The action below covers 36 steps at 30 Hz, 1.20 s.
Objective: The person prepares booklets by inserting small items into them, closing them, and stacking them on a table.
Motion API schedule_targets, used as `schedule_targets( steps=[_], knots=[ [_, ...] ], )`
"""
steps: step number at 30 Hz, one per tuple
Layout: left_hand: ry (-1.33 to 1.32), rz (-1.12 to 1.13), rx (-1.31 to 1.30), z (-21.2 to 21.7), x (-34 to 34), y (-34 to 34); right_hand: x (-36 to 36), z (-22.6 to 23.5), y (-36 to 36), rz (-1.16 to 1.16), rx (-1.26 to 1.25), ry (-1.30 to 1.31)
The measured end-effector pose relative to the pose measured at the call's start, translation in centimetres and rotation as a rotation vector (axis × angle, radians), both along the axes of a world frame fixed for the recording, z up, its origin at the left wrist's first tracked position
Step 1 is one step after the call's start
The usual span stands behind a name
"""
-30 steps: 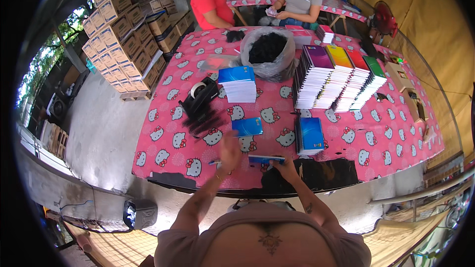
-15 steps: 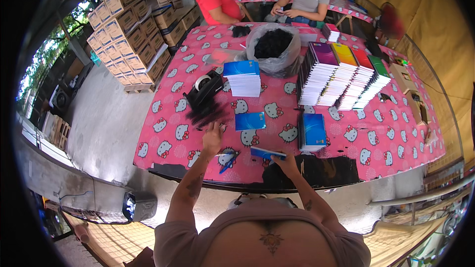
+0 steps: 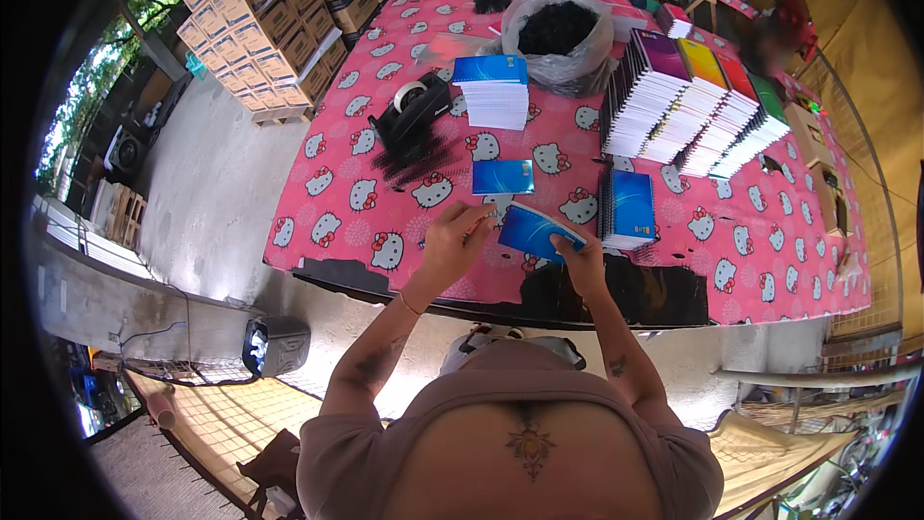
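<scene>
Notebook (image 3: 535, 230), blue, is pinched between my hands: right hand (image 3: 580, 265) grips its near corner, left hand (image 3: 452, 243) nips its far edge above the surface (image 3: 385, 183). I judge that light grip could let it slip.

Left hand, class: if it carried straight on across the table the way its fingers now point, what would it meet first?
The left hand points up and right, toward the blue booklet that the right hand holds. It would probably meet that booklet's near edge first, though depth is hard to judge.
</scene>
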<state>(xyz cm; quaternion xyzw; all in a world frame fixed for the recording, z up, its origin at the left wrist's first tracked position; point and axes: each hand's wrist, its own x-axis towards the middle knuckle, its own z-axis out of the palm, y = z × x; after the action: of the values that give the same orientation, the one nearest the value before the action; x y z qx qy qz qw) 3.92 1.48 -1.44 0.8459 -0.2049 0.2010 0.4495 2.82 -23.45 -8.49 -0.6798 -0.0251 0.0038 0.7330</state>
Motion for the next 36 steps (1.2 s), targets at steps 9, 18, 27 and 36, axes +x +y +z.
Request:
schedule_targets(
  steps=[9, 18, 27, 36],
  knots=[
    [-0.003, -0.026, 0.062, 1.6, -0.4, 0.0, -0.9, 2.7, 0.4, 0.078, 0.041, -0.024],
    [0.038, -0.154, 0.137, 2.8, 0.1, 0.9, -1.2, 3.0, 0.1, 0.166, -0.013, -0.085],
    [-0.053, -0.271, 0.321, 3.6, -0.1, 0.8, -1.5, 5.3, -0.5, 0.279, -0.106, -0.143],
    [-0.153, 0.064, 0.751, 4.1, -2.0, -2.9, -3.1, 6.5, 0.4, 0.088, -0.217, -0.110]
  ],
)
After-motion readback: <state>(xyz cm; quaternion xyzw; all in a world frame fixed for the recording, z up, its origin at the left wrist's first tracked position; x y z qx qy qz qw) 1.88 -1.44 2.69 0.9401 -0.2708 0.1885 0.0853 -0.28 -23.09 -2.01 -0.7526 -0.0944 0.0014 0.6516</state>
